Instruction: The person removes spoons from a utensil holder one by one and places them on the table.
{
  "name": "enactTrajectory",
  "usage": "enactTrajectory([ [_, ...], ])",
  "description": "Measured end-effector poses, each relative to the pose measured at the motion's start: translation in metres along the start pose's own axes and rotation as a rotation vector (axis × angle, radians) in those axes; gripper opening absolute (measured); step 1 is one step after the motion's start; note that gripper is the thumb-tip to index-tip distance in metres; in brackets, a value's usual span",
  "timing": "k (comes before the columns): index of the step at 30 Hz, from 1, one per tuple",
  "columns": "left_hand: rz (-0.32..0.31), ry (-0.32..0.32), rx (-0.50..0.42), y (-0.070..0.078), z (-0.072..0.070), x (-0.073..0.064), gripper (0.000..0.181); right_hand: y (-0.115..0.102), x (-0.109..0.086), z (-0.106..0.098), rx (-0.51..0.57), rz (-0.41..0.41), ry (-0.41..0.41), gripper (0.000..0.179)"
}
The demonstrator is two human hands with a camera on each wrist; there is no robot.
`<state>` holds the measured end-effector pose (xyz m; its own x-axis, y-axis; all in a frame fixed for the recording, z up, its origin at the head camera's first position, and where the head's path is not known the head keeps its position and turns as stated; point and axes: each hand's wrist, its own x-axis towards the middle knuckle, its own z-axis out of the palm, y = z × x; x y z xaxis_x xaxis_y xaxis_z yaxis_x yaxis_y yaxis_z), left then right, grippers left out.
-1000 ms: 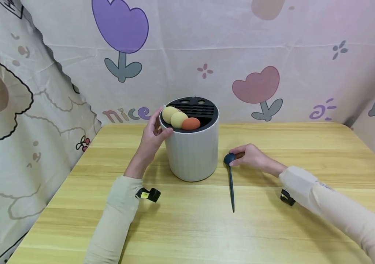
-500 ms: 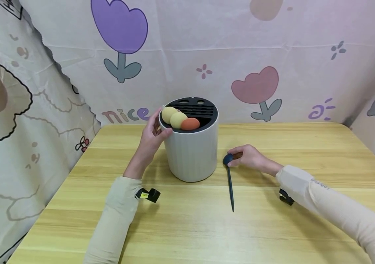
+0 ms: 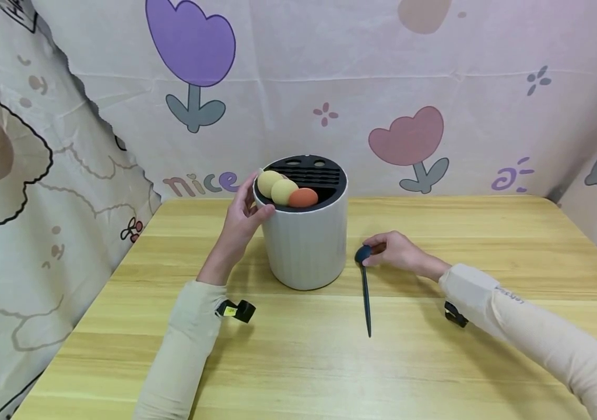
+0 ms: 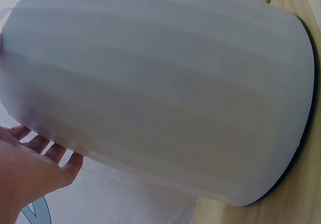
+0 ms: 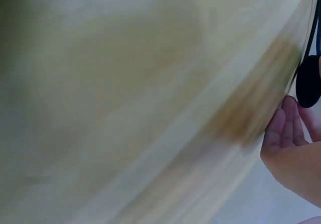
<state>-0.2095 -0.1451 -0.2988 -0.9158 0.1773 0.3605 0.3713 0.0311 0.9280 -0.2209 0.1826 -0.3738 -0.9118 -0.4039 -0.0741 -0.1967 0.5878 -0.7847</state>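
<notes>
A white ribbed utensil holder (image 3: 306, 251) with a black slotted top stands upright on the wooden table. My left hand (image 3: 238, 224) grips its upper left rim, thumb in front and the other fingers reaching round the side. Two pale yellow egg-shaped pieces (image 3: 284, 191) and an orange one (image 3: 304, 198) sit in the front opening of the top. To the right of the holder, my right hand (image 3: 395, 252) pinches the bowl of a dark blue spoon (image 3: 366, 300), whose long handle points toward me. In the right wrist view, the spoon bowl (image 5: 308, 83) is at the fingertips.
A light wooden table (image 3: 298, 361) spreads around the holder. Printed cloth (image 3: 288, 87) hangs behind it and on both sides. Small black cameras are strapped at the wrists, the left one (image 3: 238, 310) close in front of the holder.
My right hand and the spoon have shifted very slightly left. The left hand keeps its grip on the holder, and the egg-shaped pieces have not moved.
</notes>
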Motion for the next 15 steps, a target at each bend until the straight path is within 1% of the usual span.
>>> enactTrajectory([
  [5,0.004,-0.002,-0.005,-0.0015,-0.0007,0.0003,0.120,-0.0020,0.0002,0.0006,-0.042,-0.049,-0.004,0.048],
  [8,0.013,-0.007,-0.006,-0.0021,-0.0006,0.0011,0.120,-0.0021,-0.0003,0.0009,-0.053,-0.058,0.002,0.047],
  [15,0.006,-0.004,-0.006,-0.0017,0.0000,0.0011,0.122,-0.0007,-0.0004,0.0014,-0.075,-0.065,0.007,0.048],
])
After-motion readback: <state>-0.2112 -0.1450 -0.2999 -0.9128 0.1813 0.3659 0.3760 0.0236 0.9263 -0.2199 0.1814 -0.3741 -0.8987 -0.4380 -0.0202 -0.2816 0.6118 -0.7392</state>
